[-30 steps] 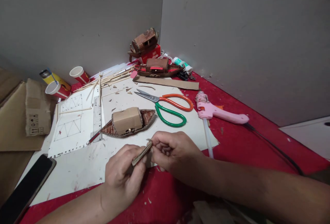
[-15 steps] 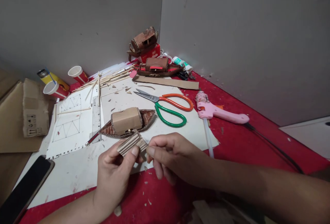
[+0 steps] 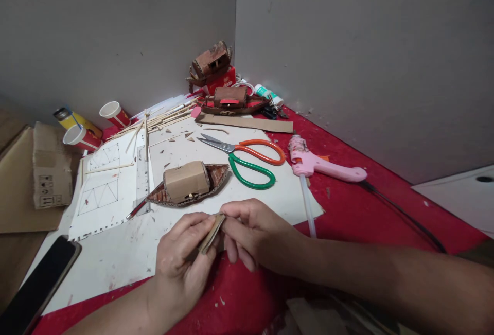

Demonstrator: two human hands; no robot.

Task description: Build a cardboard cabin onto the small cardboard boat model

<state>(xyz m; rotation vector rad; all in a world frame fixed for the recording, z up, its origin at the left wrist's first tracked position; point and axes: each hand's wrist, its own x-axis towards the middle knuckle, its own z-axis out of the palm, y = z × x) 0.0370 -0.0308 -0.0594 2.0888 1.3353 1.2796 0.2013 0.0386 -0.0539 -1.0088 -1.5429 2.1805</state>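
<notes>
Between the fingers and thumb of my left hand (image 3: 185, 252) is a small piece of corrugated cardboard (image 3: 211, 234), tilted nearly edge-on to me. My right hand (image 3: 254, 232) pinches at its upper right corner; the fingertips partly hide what they grip. Just beyond the hands a small cardboard boat (image 3: 187, 180) with a curved tan roof rests on the white paper (image 3: 119, 268). Scissors (image 3: 247, 160) with one orange and one green handle lie open behind my right hand.
At right lies a pink glue gun (image 3: 324, 162) with its cord. Farther back are two brown model boats (image 3: 230, 98), a cardboard strip (image 3: 247, 122) and thin wooden sticks (image 3: 165, 116). Paper cups (image 3: 116, 113), a cardboard box (image 3: 52, 170) and a phone (image 3: 42, 283) are at left.
The cardboard piece has turned from showing its ridged face to nearly edge-on. My left hand has rotated and its fingers now cover more of the piece. The view has shifted slightly.
</notes>
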